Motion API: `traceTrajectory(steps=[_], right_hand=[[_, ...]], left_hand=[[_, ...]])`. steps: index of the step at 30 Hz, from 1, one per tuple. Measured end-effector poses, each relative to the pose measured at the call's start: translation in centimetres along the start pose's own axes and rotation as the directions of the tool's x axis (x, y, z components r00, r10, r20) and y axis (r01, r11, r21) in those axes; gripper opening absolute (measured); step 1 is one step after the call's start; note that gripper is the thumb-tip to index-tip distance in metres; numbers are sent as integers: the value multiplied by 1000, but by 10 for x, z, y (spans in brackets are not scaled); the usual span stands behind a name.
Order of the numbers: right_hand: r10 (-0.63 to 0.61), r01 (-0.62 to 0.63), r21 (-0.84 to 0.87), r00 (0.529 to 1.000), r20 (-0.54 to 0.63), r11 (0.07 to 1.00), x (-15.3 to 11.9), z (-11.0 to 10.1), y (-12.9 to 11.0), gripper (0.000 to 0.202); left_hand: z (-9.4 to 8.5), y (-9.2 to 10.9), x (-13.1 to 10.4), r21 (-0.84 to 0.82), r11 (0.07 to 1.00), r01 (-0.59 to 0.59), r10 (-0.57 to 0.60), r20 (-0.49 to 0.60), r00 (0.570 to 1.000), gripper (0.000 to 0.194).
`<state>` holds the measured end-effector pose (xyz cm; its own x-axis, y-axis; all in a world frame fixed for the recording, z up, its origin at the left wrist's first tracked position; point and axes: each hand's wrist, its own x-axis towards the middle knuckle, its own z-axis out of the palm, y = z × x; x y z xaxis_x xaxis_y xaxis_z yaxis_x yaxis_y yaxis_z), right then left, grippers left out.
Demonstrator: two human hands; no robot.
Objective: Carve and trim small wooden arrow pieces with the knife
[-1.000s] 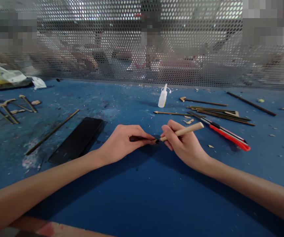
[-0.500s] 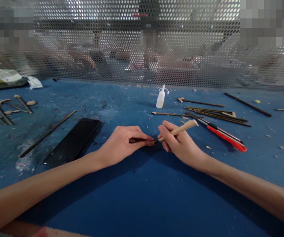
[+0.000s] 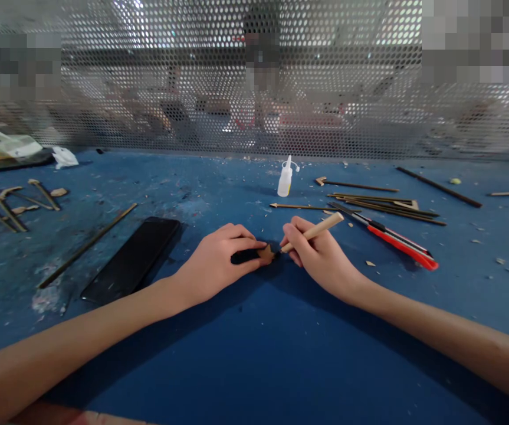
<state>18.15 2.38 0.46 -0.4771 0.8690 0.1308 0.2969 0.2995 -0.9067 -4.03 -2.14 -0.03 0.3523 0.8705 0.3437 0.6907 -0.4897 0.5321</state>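
Note:
My left hand [image 3: 219,260] rests on the blue table and pinches a small tan star-like piece [image 3: 265,254] between thumb and fingertips. The piece looks like wood, partly covered by the fingers. My right hand [image 3: 318,254] is closed in a pen grip around a slim tool with a pale wooden handle [image 3: 325,226]. Its thin dark tip points down-left and meets or nearly meets the piece's right edge; whether they touch I cannot tell. Beyond the hands stands a small white glue bottle [image 3: 285,180] with a pointed nozzle.
To the right lie a red utility knife [image 3: 402,245], blade out, and several thin brown sticks [image 3: 396,208]. A black phone [image 3: 133,258] and a long stick [image 3: 88,245] are at left. A perforated metal screen [image 3: 192,100] closes the table's back. Small chips litter the surface.
My left thumb and fingers have parted slightly, and the tan piece shows more fully. The tool in my right hand has shifted a little left. The whole view has moved slightly.

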Motion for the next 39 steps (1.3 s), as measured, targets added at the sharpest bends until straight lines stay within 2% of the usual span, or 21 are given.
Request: traceTrajectory(steps=[2,7,16,23,28,39], right_hand=[[-6,6,-51,1000,15,999,1,0,1,38],[10,-8,-96,1000,24,995,2,1,0,39],[13,-12,-162,1000,4,987,2,1,1,37],[-58,67,-261,997,41,963,1,3,-4,36],[-43,46,-253,999,16,966,0,2,-2,37],[-50,60,-263,998,44,963,1,3,-3,36]], left_hand=[[0,0,-1,39,998,-42,42,8,999,29],[1,-1,-3,46,990,-136,136,11,991,18],[3,-2,-4,83,977,-198,199,-7,980,16],[1,-2,-5,80,974,-214,213,22,977,18],[1,-2,-5,84,975,-206,204,37,978,20],[1,-3,-5,89,974,-206,203,39,978,21]])
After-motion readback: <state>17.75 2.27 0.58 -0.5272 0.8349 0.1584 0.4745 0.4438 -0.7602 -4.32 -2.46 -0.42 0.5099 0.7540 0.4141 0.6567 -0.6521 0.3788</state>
